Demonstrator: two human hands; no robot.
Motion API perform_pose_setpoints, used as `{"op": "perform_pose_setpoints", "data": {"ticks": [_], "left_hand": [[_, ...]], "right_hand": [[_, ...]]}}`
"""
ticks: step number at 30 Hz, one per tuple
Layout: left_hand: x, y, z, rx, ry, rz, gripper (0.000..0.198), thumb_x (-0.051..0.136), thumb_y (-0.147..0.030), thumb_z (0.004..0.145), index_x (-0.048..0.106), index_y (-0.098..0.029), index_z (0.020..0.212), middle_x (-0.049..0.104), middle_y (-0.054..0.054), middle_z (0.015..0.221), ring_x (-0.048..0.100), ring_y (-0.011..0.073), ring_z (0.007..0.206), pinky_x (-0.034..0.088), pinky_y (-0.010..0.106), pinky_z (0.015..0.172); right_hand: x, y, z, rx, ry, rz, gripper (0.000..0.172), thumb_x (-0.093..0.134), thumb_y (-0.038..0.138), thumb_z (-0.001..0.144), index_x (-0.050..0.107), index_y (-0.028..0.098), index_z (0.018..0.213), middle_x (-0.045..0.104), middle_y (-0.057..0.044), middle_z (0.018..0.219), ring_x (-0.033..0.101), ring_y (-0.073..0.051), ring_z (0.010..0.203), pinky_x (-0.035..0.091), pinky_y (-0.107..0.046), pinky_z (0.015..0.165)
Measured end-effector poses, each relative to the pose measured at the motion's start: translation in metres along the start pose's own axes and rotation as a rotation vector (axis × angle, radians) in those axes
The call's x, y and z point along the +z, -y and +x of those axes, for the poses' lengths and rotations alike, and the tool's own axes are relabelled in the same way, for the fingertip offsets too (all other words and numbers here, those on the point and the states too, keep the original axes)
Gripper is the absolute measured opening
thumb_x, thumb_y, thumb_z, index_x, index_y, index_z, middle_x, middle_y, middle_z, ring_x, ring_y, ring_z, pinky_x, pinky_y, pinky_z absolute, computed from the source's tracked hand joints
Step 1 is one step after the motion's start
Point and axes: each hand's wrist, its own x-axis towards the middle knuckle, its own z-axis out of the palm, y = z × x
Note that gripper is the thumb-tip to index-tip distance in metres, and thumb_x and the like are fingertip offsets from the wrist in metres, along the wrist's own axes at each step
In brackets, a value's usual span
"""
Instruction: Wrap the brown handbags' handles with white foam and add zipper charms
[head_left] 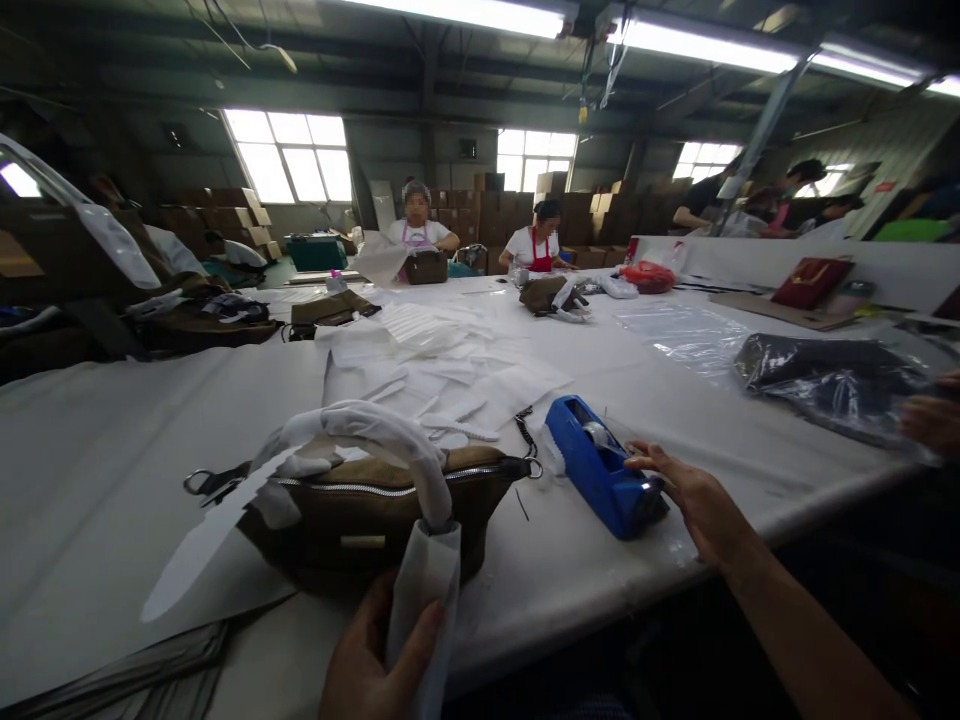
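An olive-brown handbag (367, 500) with a silver zip stands upright on the white table in front of me. White wrapping covers its handle (390, 425), and a long white strip hangs off its left side. My left hand (379, 650) is closed around the wrapped lower end of the handle, thumb in front. To the right of the bag sits a blue tape dispenser (592, 470). My right hand (694, 495) reaches to it, thumb and fingers together at the tape near its cutting end; whatever tape they pinch is too small to make out.
White paper sheets (450, 360) lie spread behind the bag, with a dark chain (525, 430) beside them. At right, a plastic-wrapped dark item (832, 375) lies near another person's hand (934, 415). Co-workers sit across the table. Flat grey pieces (142, 665) lie at the front left.
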Motion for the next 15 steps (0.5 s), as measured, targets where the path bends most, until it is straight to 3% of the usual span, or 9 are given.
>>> {"op": "perform_pose_setpoints", "data": {"ticks": [5, 10, 12, 15], "left_hand": [[-0.001, 0.003, 0.000, -0.002, 0.006, 0.017, 0.057, 0.072, -0.061, 0.070, 0.068, -0.019, 0.108, 0.077, 0.006, 0.107, 0.069, 0.0321, 0.108, 0.052, 0.035, 0.091], [-0.001, 0.004, 0.000, -0.025, -0.023, 0.035, 0.059, 0.072, -0.062, 0.069, 0.068, -0.019, 0.109, 0.077, 0.007, 0.111, 0.066, 0.0342, 0.113, 0.053, 0.037, 0.091], [-0.001, 0.005, 0.000, -0.017, -0.014, 0.045, 0.058, 0.072, -0.062, 0.069, 0.068, -0.020, 0.109, 0.077, 0.007, 0.110, 0.067, 0.0344, 0.113, 0.053, 0.037, 0.092], [-0.002, 0.005, 0.000, -0.011, -0.020, 0.065, 0.055, 0.072, -0.061, 0.069, 0.070, -0.020, 0.105, 0.078, 0.006, 0.105, 0.069, 0.0340, 0.108, 0.053, 0.037, 0.092]], "right_hand": [[-0.001, 0.008, -0.014, 0.038, -0.068, 0.273, 0.038, 0.081, 0.055, 0.068, 0.081, 0.020, 0.082, 0.067, -0.011, 0.133, 0.049, -0.033, 0.137, 0.028, -0.043, 0.121], [-0.012, 0.019, -0.031, 0.019, -0.135, 0.288, 0.036, 0.085, 0.053, 0.063, 0.082, 0.023, 0.081, 0.070, -0.010, 0.127, 0.055, -0.034, 0.131, 0.040, -0.041, 0.115], [-0.017, 0.018, -0.038, 0.066, -0.103, 0.239, 0.041, 0.084, 0.056, 0.063, 0.083, 0.023, 0.087, 0.074, -0.011, 0.117, 0.061, -0.032, 0.122, 0.050, -0.039, 0.105], [-0.020, 0.010, -0.049, 0.205, -0.125, 0.238, 0.049, 0.086, 0.057, 0.056, 0.083, 0.022, 0.090, 0.077, -0.010, 0.108, 0.070, -0.025, 0.094, 0.061, -0.029, 0.079]]}}
